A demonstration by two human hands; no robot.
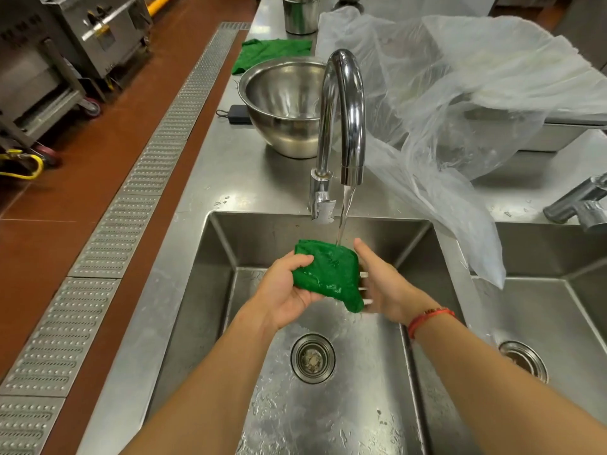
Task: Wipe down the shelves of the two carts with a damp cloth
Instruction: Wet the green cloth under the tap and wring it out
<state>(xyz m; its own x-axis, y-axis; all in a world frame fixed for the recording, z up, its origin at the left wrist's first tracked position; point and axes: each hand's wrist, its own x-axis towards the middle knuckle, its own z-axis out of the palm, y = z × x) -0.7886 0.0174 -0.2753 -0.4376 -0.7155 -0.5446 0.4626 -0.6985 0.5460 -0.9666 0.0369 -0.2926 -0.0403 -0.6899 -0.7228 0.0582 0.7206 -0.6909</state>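
Observation:
A bunched green cloth (328,274) is held over the steel sink (210,290), wet and glistening. Water runs from the chrome tap (345,119) onto the cloth's top. My left hand (285,287) grips the cloth's left side with curled fingers. My right hand (381,284) presses against its right side, fingers reaching underneath. A red band sits on my right wrist. No cart is clearly in view.
A steel bowl (285,106) stands behind the tap, with a second green cloth (262,54) beyond it. A clear plastic sheet (460,110) drapes over a tray at right. A second sink (542,290) lies right. Floor drain grating (131,192) runs along the left.

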